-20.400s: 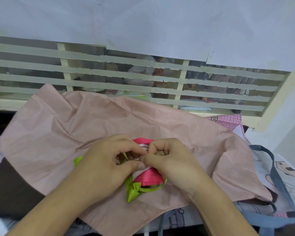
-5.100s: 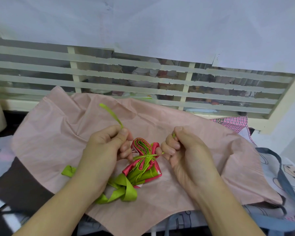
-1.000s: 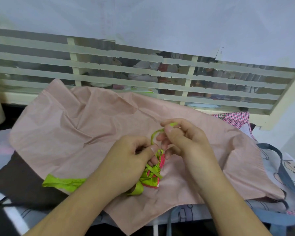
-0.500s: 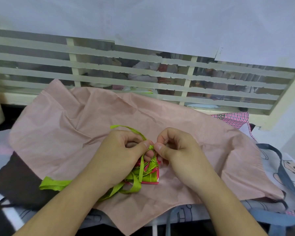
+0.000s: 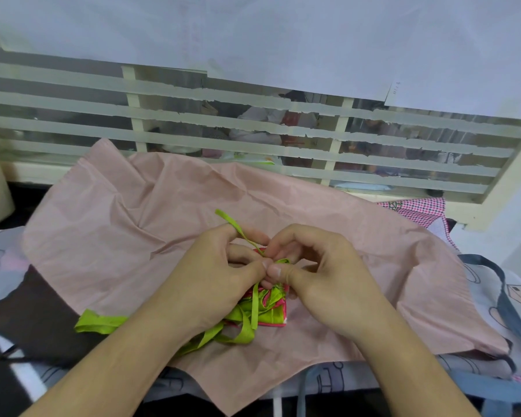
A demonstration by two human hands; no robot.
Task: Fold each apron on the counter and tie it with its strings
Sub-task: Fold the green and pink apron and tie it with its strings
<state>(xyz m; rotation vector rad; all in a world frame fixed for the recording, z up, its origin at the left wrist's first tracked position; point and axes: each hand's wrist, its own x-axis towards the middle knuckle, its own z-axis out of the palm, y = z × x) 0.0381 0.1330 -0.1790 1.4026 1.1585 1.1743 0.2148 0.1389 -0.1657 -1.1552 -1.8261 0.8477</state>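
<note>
Green strings (image 5: 247, 320) wrap pink folded apron (image 5: 272, 311), sitting on pink cloth (image 5: 133, 236) on bench. We pinch string with left hand (image 5: 214, 284) and right hand (image 5: 328, 284) fingers; judge: cinch knot snug, keeping bundle pressed.

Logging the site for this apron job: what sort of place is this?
Probably a sewing or garment workroom, though that is a guess. The counter is heaped with aprons of several prints, paper sheets hang over a taped window, and more cloth and figures show dimly beyond it.
</note>
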